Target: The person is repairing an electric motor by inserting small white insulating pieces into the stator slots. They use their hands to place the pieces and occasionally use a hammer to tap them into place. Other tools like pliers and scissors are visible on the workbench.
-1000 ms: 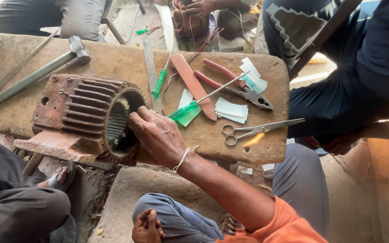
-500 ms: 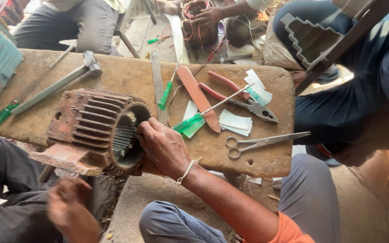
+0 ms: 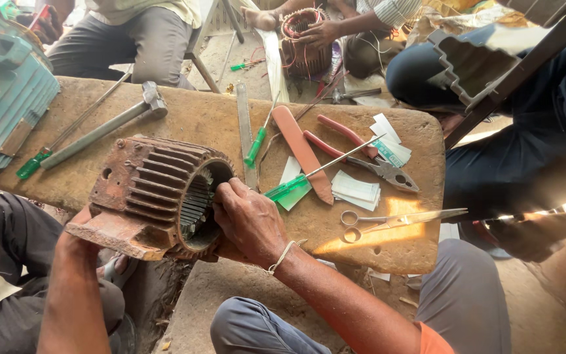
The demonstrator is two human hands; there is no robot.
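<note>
On the near left edge of the wooden bench (image 3: 230, 124): rusty motor housing (image 3: 149, 190). Your right hand (image 3: 250, 219) has fingers curled into its open end; your left hand (image 3: 83, 226), newly arrived, braces the base, steadying it. Scissors (image 3: 394, 219) lie right.

Bright, soft daylight fills the scene — most of it shaded and evenly lit. A hard patch of sun falls on the table (image 3: 375, 242) near the scissors (image 3: 394, 219), glaring orange-white, and another streak burns out at the right edge. Shadows pool under the table and inside the motor housing (image 3: 155, 193). Focus is sharp in the middle; the corners stretch and soften — wide-lens distortion.
</note>
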